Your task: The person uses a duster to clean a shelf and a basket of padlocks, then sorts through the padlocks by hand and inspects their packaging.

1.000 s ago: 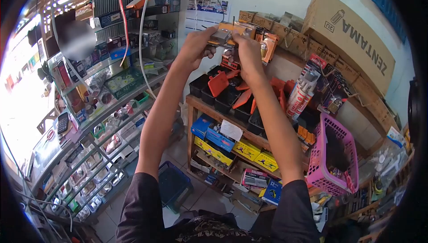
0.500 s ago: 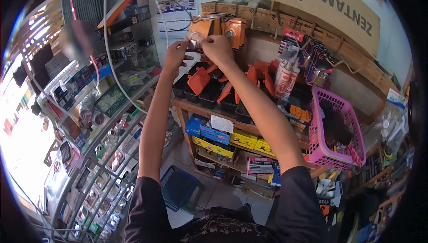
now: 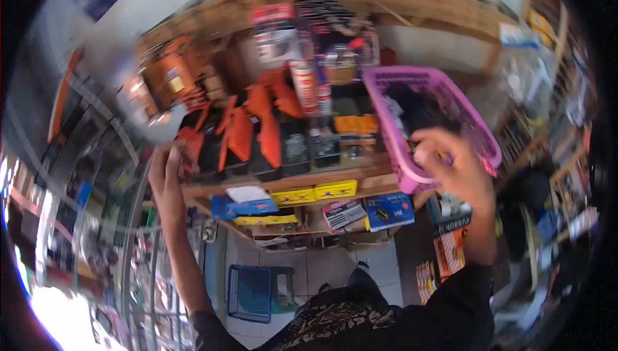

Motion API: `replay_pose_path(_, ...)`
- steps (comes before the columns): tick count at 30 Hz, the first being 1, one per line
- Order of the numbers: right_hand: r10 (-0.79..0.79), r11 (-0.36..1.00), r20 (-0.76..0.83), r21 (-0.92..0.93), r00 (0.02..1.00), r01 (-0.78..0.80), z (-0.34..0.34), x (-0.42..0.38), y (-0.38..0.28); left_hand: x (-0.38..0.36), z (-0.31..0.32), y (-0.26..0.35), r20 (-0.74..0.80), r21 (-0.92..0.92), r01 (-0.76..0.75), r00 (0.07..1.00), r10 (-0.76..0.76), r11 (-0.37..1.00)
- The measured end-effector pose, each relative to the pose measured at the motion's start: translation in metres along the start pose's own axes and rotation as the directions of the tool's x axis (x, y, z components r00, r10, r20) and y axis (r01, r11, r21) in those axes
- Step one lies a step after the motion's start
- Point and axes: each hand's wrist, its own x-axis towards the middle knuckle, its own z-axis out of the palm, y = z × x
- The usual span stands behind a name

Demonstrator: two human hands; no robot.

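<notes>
My left hand (image 3: 170, 169) is raised at the left end of the wooden shelf, beside the black bins and their orange lids. Its fingers are loosely bent and apart, with nothing visible in them. My right hand (image 3: 456, 169) hovers over the front right side of the pink basket (image 3: 402, 167), its fingers curved and apart. It is blurred, and I see no object in it. Dark items (image 3: 428, 106) fill part of the basket. Orange packets (image 3: 177, 77) hang at the back left, beyond my left hand.
Orange lids (image 3: 262, 129) stand up from the black bins (image 3: 295, 152). White-and-red tubes (image 3: 305, 87) stand beside a padlock (image 3: 340, 64). Yellow boxes (image 3: 336, 189) and a blue 3M box (image 3: 390, 212) lie on the lower shelf. A blue crate (image 3: 250, 293) rests on the floor.
Both hands have left the orange packets at the back. My right hand has swung right to the pink basket, while my left hand has drawn back. The view has turned right.
</notes>
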Motion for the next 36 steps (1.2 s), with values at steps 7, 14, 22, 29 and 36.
replay_pose_path(7, 0.238, 0.907, 0.069, -0.372, 0.969, -0.196, -0.085, -0.014, 0.128, 0.006, 0.138, 0.066, 0.647, -0.337, -0.044, 0.715, 0.265, 0.941)
replay_pose_path(14, 0.275, 0.871, 0.158, -0.459, 0.948, -0.176, -0.148, -0.009, 0.133, 0.056, 0.326, 0.074, 0.749, -0.210, -0.371, 0.533, 0.393, 0.904)
replay_pose_path(22, 0.422, 0.856, 0.077, -0.361, 0.903, -0.369, -0.230, -0.065, 0.161, 0.081, 0.424, 0.044, 0.913, -0.221, -0.629, 0.135, 0.384, 0.746)
replay_pose_path(29, 0.476, 0.829, -0.093, -0.282, 0.874, -0.482, -0.248, -0.088, 0.173, 0.091, 0.511, 0.027, 0.871, -0.134, -0.884, 0.110, 0.478, 0.448)
replay_pose_path(36, 0.450, 0.814, -0.150, -0.336, 0.880, -0.474, -0.253, -0.105, 0.181, 0.092, 0.566, 0.047, 0.788, -0.221, -0.913, 0.040, 0.615, 0.343)
